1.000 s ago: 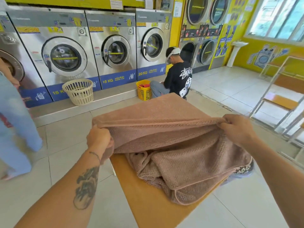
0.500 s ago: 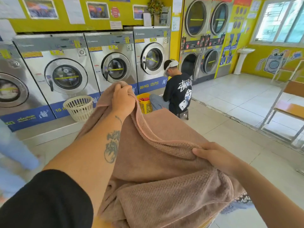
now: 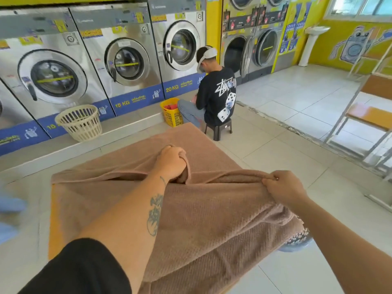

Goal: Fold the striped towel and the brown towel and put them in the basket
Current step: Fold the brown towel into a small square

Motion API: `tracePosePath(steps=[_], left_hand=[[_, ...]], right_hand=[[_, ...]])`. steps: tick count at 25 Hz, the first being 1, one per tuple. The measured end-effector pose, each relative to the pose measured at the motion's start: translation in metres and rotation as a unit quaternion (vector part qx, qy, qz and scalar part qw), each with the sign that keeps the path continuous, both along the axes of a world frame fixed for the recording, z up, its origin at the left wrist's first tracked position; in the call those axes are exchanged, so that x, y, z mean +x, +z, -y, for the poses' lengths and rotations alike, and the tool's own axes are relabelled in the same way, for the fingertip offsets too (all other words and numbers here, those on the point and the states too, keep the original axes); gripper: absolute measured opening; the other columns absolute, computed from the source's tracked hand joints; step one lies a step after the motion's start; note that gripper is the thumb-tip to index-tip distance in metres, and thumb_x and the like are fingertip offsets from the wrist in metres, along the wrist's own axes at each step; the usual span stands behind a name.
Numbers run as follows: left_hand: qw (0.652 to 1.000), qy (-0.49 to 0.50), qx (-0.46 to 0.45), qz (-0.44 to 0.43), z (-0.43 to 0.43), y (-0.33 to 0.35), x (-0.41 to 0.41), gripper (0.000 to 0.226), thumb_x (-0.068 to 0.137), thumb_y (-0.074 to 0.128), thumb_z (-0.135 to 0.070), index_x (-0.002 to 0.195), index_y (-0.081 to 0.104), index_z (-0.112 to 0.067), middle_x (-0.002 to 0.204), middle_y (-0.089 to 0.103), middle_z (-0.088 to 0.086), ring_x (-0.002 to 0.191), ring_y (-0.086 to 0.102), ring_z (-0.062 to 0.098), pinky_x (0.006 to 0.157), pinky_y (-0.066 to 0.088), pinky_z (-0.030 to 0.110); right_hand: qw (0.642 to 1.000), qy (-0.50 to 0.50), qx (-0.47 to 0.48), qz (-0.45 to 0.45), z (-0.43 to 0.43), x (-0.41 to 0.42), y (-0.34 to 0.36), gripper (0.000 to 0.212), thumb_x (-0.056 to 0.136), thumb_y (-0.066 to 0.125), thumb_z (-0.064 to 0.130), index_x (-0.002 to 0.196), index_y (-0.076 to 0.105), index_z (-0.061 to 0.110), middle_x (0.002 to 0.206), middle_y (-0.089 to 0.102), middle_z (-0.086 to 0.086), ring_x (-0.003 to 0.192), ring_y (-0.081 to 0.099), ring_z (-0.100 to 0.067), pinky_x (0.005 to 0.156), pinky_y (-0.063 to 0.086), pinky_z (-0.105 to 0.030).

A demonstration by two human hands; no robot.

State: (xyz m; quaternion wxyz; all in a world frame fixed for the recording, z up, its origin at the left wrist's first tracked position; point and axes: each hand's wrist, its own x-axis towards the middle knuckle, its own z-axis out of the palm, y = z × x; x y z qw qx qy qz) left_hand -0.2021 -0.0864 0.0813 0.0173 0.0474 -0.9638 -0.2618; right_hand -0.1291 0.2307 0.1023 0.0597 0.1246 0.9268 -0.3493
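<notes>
Between left grip (image 3: 172, 164) and right grip (image 3: 284, 187), both clamped on it, spans brown towel (image 3: 212, 221).

Orange worktop (image 3: 53, 225): only a strip along its left edge shows. The brown towel (image 3: 127, 162) covers the rest, flat on the far half, bunched and rumpled nearer. Worktop stands on the pale tiled floor (image 3: 275, 149).

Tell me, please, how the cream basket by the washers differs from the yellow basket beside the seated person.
Colour: the cream basket is pale, the yellow basket bright.
Shape: the cream basket is round and flares upward; the yellow basket looks squarer and narrower.
Contents: red items show in the yellow basket; nothing shows above the cream basket's rim.
Both are slatted baskets standing upright before the washing machines.
</notes>
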Motion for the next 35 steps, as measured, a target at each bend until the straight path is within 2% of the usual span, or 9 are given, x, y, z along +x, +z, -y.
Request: tracePosePath(steps=[6, 9, 11, 13, 18, 25, 28, 32, 35], left_hand=[[0.998, 0.034, 0.058, 0.012, 0.005, -0.008, -0.025, 0.045, 0.094, 0.041, -0.019, 0.136, 0.054, -0.026, 0.140, 0.054, 0.009, 0.131, 0.048, 0.031, 0.110, 0.039, 0.040], [0.995, -0.013, 0.060, 0.076, 0.010, 0.004, -0.032, 0.065, 0.097, 0.051, -0.019, 0.156, 0.025, -0.028, 0.159, 0.034, 0.004, 0.144, 0.034, 0.027, 0.115, 0.030, 0.036], [0.992, -0.018, 0.081, 0.092, 0.017, 0.004, -0.018, 0.060, 0.098, 0.049, -0.013, 0.154, 0.032, -0.023, 0.149, 0.047, 0.006, 0.134, 0.047, 0.028, 0.104, 0.038, 0.033], [0.993, -0.015, 0.066, 0.099, 0.031, 0.003, 0.007, 0.043, 0.100, 0.045, -0.014, 0.143, 0.049, -0.021, 0.129, 0.059, 0.002, 0.121, 0.056, 0.024, 0.091, 0.041, 0.029], [0.990, 0.027, 0.077, 0.116, 0.100, 0.000, 0.069, 0.032, 0.100, 0.043, -0.016, 0.121, 0.063, -0.028, 0.107, 0.070, -0.008, 0.094, 0.068, 0.009, 0.085, 0.056, 0.036], [0.979, 0.121, 0.138, 0.088, 0.242, -0.024, 0.108, 0.031, 0.100, 0.041, -0.009, 0.114, 0.065, -0.023, 0.101, 0.071, -0.004, 0.090, 0.069, 0.009, 0.069, 0.049, 0.020], [0.975, 0.142, 0.150, 0.082, 0.321, -0.054, 0.103, 0.032, 0.096, 0.043, -0.008, 0.105, 0.066, -0.028, 0.097, 0.072, -0.005, 0.089, 0.070, 0.013, 0.082, 0.057, 0.035], [0.964, 0.208, 0.153, 0.059, 0.437, -0.094, 0.081, 0.027, 0.094, 0.049, -0.010, 0.104, 0.068, -0.026, 0.107, 0.068, 0.002, 0.088, 0.065, 0.019, 0.065, 0.052, 0.028], [0.960, 0.230, 0.149, 0.053, 0.497, -0.115, 0.062, 0.039, 0.094, 0.043, -0.007, 0.125, 0.062, -0.022, 0.126, 0.059, 0.008, 0.095, 0.057, 0.021, 0.071, 0.047, 0.027]], right_hand=[[0.994, 0.021, -0.025, 0.102, -0.004, -0.014, -0.049, 0.023, 0.089, 0.058, 0.012, 0.066, 0.059, 0.006, 0.062, 0.049, -0.006, 0.061, 0.044, -0.021, 0.056, 0.030, -0.030], [0.997, -0.004, 0.026, 0.068, 0.008, -0.010, -0.058, 0.016, 0.087, 0.053, 0.016, 0.094, 0.065, 0.010, 0.074, 0.061, -0.006, 0.067, 0.056, -0.024, 0.058, 0.041, -0.030], [0.991, 0.023, 0.115, 0.062, 0.023, -0.003, -0.057, 0.041, 0.082, 0.057, 0.021, 0.124, 0.055, 0.022, 0.116, 0.058, -0.010, 0.107, 0.056, -0.033, 0.088, 0.048, -0.043], [0.979, 0.077, 0.186, 0.017, 0.045, -0.003, -0.054, 0.055, 0.079, 0.057, 0.021, 0.133, 0.047, 0.026, 0.136, 0.045, -0.010, 0.127, 0.041, -0.036, 0.105, 0.033, -0.054], [0.975, 0.217, 0.042, -0.006, 0.120, -0.010, -0.031, 0.051, 0.084, 0.050, 0.013, 0.134, 0.050, 0.021, 0.137, 0.048, -0.009, 0.124, 0.048, -0.031, 0.099, 0.044, -0.045], [0.949, 0.314, 0.041, 0.008, 0.262, -0.018, -0.041, 0.046, 0.089, 0.052, 0.018, 0.135, 0.052, 0.020, 0.136, 0.055, -0.004, 0.125, 0.051, -0.025, 0.098, 0.042, -0.032], [0.950, 0.309, 0.040, 0.006, 0.345, -0.018, -0.061, 0.044, 0.090, 0.057, 0.017, 0.134, 0.052, 0.019, 0.128, 0.055, -0.005, 0.122, 0.052, -0.026, 0.092, 0.041, -0.028], [0.947, 0.319, 0.041, 0.012, 0.483, -0.034, -0.090, 0.038, 0.091, 0.057, 0.019, 0.128, 0.054, 0.024, 0.123, 0.059, 0.000, 0.117, 0.057, -0.024, 0.089, 0.045, -0.030], [0.940, 0.335, 0.071, 0.009, 0.571, -0.052, -0.094, 0.049, 0.088, 0.050, 0.017, 0.137, 0.050, 0.023, 0.135, 0.054, -0.006, 0.122, 0.052, -0.030, 0.099, 0.047, -0.042]])
